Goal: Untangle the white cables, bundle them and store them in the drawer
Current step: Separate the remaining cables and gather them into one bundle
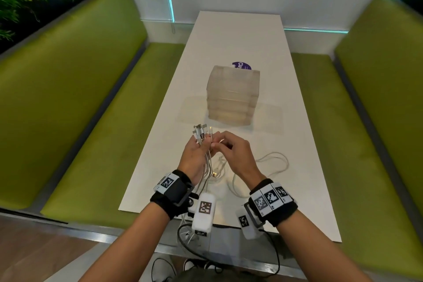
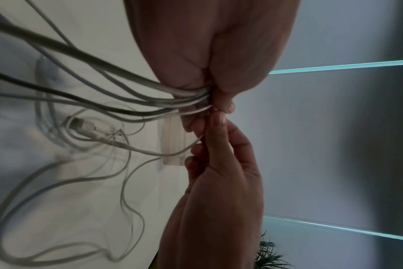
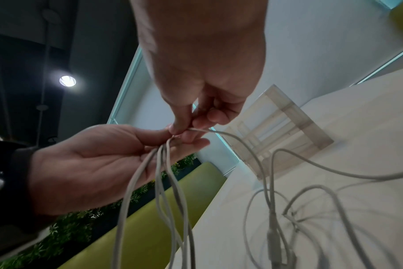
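Over the white table (image 1: 229, 36), my left hand (image 1: 200, 145) grips a bunch of white cables (image 1: 207, 162) just below their plugs (image 1: 201, 133), which fan out above the fingers. My right hand (image 1: 220, 143) meets it and pinches one more cable between thumb and fingertips. In the left wrist view, the bunch (image 2: 131, 91) runs into my left hand (image 2: 219, 102), and my right hand (image 2: 209, 138) holds a single strand (image 2: 170, 153). The right wrist view shows my right hand (image 3: 182, 130) pinching that strand (image 3: 232, 138) at the left hand (image 3: 92, 163). The translucent drawer unit (image 1: 233, 94) stands beyond, with its drawers in.
Slack cable loops (image 1: 272, 162) lie on the table to the right of my hands, and a loose plug (image 2: 83, 125) rests among them. A purple round sticker (image 1: 242, 66) shows behind the drawer unit. Green benches (image 1: 91, 103) flank the table on both sides.
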